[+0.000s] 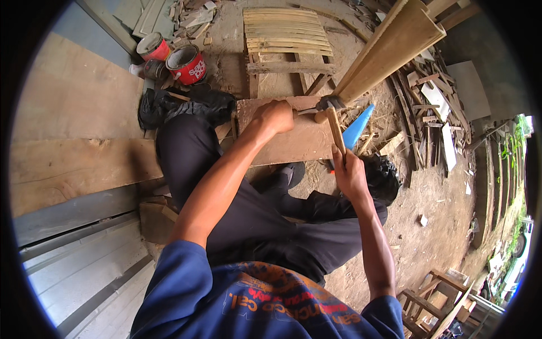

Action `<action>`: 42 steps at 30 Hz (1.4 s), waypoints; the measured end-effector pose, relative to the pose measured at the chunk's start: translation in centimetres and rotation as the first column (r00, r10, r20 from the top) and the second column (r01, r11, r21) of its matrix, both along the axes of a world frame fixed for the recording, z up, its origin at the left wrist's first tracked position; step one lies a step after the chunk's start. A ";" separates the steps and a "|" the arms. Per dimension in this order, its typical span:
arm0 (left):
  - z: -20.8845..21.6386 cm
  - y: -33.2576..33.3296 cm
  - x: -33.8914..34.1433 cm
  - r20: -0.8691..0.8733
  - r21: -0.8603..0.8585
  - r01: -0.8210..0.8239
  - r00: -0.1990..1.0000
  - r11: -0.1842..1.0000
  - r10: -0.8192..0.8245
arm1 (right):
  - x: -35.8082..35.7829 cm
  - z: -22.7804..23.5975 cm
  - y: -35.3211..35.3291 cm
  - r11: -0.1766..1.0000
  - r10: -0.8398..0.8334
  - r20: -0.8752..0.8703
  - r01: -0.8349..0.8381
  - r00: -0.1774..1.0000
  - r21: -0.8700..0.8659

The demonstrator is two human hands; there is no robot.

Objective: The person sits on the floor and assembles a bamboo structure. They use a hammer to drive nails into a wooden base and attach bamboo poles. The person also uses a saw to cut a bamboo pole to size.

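Note:
My left hand (275, 117) is closed around the handle of a tool with a thin metal shaft (307, 111), held over a reddish-brown board (288, 148). The shaft points right, toward a dark lump (330, 102) at the board's far right corner; the exact kind of tool is hard to make out. In my right hand (351, 172) is a flat wooden stick (337, 130), upright and leaning slightly left. Its upper end is beside a rounded wooden piece (320, 117) near the shaft's tip. A blue tapering blade-like thing (358, 127) lies right of the stick.
Long boards (389, 51) rise at the far right. Beyond the board stands a slatted wooden stand (288, 34). Red paint buckets (189, 66) and a black plastic bag (195, 107) are at the left. Scrap wood (432, 107) is piled at the right, with a wooden frame (432, 299) lower down.

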State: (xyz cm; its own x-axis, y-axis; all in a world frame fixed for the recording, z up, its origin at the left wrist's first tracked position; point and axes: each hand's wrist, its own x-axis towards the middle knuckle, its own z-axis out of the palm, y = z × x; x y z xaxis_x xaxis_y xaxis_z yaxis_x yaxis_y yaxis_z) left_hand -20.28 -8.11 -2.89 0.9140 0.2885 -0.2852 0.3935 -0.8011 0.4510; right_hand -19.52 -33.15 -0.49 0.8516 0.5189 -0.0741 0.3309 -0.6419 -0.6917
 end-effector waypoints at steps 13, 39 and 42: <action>0.9 -0.3 -0.4 -0.063 -0.008 0.027 0.998 1.000 -0.028 | -2.1 2.0 1.2 0.946 -0.096 -0.052 0.108 0.994 0.306; -0.4 5.0 -1.6 -0.038 0.136 0.039 0.999 0.990 -0.034 | -3.7 0.7 -2.1 0.778 -0.152 -0.655 0.498 0.740 0.383; 0.3 4.3 -1.3 -0.043 0.081 -0.005 0.999 0.997 0.008 | -1.7 5.1 -0.2 0.633 -0.137 -0.447 0.425 0.884 0.647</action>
State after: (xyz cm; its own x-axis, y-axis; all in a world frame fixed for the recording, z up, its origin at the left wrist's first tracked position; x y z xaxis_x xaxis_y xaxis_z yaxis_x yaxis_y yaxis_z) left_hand -21.54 -3.81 -2.58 0.8995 0.3177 -0.2998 0.4163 -0.8315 0.3678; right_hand -21.26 -33.38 4.61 0.9592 0.2679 -0.0905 -0.1145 0.0756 -0.9905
